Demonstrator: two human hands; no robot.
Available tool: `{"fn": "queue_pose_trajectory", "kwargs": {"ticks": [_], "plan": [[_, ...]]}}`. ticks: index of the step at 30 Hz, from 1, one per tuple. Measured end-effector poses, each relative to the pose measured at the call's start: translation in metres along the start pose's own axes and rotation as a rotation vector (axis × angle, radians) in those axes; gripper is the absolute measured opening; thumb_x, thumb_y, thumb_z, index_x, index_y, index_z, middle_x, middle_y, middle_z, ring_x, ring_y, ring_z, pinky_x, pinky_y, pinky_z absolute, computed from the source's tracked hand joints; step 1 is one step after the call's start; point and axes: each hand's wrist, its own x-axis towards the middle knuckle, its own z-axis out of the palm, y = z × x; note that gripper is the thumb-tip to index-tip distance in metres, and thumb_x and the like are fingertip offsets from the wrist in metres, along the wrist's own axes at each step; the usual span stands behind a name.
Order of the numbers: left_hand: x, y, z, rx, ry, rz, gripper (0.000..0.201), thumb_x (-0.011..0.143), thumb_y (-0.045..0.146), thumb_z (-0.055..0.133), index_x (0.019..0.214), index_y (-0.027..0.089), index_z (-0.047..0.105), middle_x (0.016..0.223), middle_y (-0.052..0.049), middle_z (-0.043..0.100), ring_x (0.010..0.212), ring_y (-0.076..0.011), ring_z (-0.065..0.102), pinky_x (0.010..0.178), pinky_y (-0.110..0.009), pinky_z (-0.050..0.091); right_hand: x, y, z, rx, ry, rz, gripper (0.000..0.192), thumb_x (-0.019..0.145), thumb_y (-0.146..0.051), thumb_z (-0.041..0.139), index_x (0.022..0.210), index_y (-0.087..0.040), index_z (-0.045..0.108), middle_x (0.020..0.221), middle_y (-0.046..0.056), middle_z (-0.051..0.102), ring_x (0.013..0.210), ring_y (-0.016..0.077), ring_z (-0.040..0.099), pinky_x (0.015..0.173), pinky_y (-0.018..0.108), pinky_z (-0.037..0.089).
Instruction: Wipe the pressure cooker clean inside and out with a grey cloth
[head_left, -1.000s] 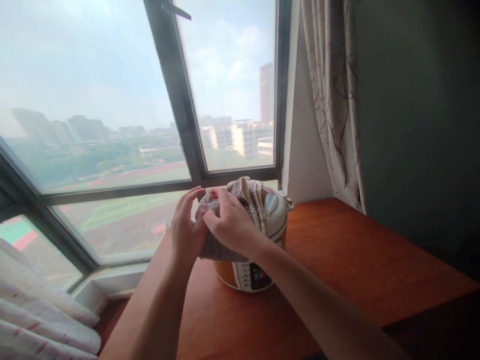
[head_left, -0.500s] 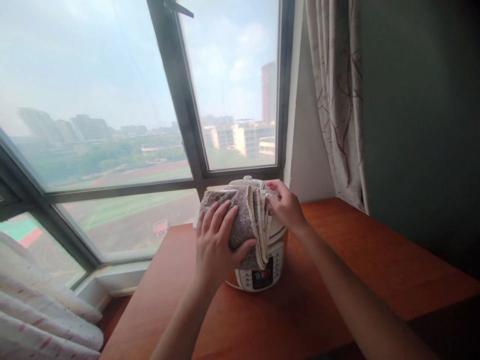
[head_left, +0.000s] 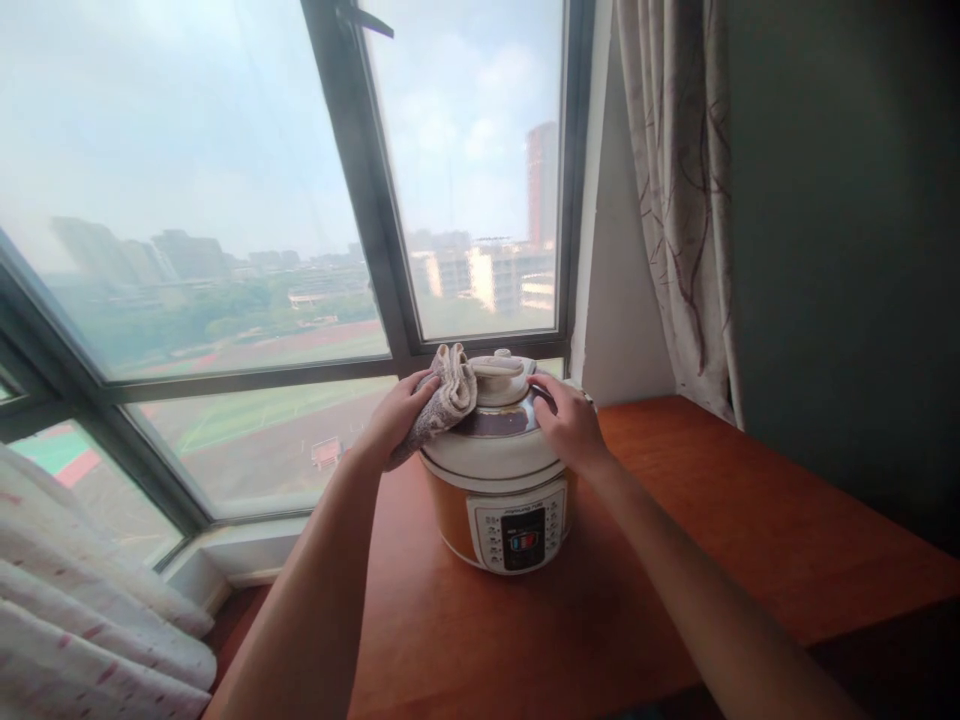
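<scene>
Wooden table (head_left: 675, 560), reddish-brown, set against a large window (head_left: 225, 200) overlooking buildings and a sports field; dark wall at right.

Item under work: electric pressure cooker (head_left: 504, 480), standing upright toward the far left part of the table, control panel facing the camera. Lid is seated and closed.

Left hand (head_left: 394, 420): fingers curled closed around a bunched grey-and-cream cloth (head_left: 446, 400), pressing it against the left shoulder of the lid, just beside the lid handle (head_left: 501, 364).

Right hand (head_left: 566, 420): fingers spread and laid flat on the right side of the lid, bracing it; nothing is enclosed in this hand.

Progress, as judged: wiping of the lid appears under way. The cloth covers only the left portion; the lid centre, right side, orange body and panel show no contact with the cloth. Whether any surface is already clean cannot be determined.

Surroundings: patterned curtain (head_left: 675, 200) hanging at far right, well apart from the cooker; pale fabric (head_left: 82, 620) at near left, below table level. Lid handle stands in the cloth's way across the top.
</scene>
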Motion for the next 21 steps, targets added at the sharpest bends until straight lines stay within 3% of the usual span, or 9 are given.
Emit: {"fn": "queue_pose_trajectory", "kwargs": {"ticks": [2,5,8,11,13,18,21], "plan": [[0.004,-0.001,0.001,-0.034,-0.011,0.006,0.054,0.089,0.056,0.053,0.122,0.017,0.070,0.124,-0.013,0.071,0.112,-0.0324,0.065,0.100,-0.044,0.047,0.000,0.001,0.001,-0.003,-0.006,-0.002,0.038,0.084,-0.021,0.047,0.114,-0.018,0.069,0.115,0.010,0.073,0.108,0.0260,0.065,0.100,0.041,0.047],[-0.008,-0.001,0.003,0.072,0.061,0.083,0.054,0.093,0.056,0.046,0.126,0.019,0.068,0.128,-0.012,0.068,0.121,-0.0324,0.060,0.106,-0.045,0.044,-0.001,0.001,0.002,-0.015,-0.006,-0.003,0.038,0.084,-0.021,0.046,0.115,-0.018,0.069,0.116,0.010,0.073,0.108,0.0261,0.065,0.099,0.041,0.046],[-0.031,0.002,0.005,0.219,0.105,0.164,0.060,0.095,0.057,0.040,0.135,0.018,0.060,0.144,-0.013,0.057,0.136,-0.0316,0.048,0.116,-0.047,0.034,-0.001,0.001,0.002,-0.028,-0.007,-0.012,0.039,0.085,-0.020,0.044,0.116,-0.017,0.068,0.117,0.011,0.072,0.109,0.0262,0.064,0.100,0.041,0.046],[-0.057,0.009,0.005,0.311,0.052,0.232,0.069,0.093,0.061,0.043,0.146,0.018,0.048,0.156,-0.016,0.041,0.145,-0.0339,0.037,0.119,-0.051,0.028,-0.001,0.001,0.002,-0.034,-0.010,-0.021,0.040,0.086,-0.020,0.045,0.118,-0.017,0.067,0.119,0.010,0.072,0.111,0.0259,0.064,0.101,0.041,0.046],[-0.073,0.013,0.006,0.392,0.022,0.269,0.081,0.087,0.065,0.053,0.153,0.021,0.037,0.161,-0.018,0.032,0.147,-0.0380,0.031,0.118,-0.057,0.028,-0.001,0.002,0.002,-0.035,-0.011,-0.021,0.040,0.086,-0.020,0.045,0.118,-0.018,0.067,0.120,0.010,0.072,0.112,0.0260,0.063,0.102,0.041,0.045],[-0.097,0.012,0.017,0.608,0.056,0.424,0.136,0.056,0.074,0.078,0.160,0.021,0.008,0.164,-0.026,0.015,0.148,-0.0501,0.019,0.113,-0.069,0.029,-0.001,0.005,0.003,-0.020,-0.015,-0.027,0.039,0.085,-0.020,0.045,0.117,-0.017,0.068,0.121,0.010,0.072,0.115,0.0265,0.063,0.104,0.042,0.045],[-0.103,0.009,0.025,0.655,0.093,0.473,0.141,0.053,0.072,0.081,0.160,0.020,0.006,0.163,-0.028,0.014,0.149,-0.0516,0.016,0.113,-0.071,0.028,-0.001,0.007,0.003,-0.017,-0.015,-0.042,0.039,0.086,-0.020,0.046,0.117,-0.017,0.069,0.121,0.010,0.072,0.116,0.0265,0.063,0.105,0.043,0.044]]}}
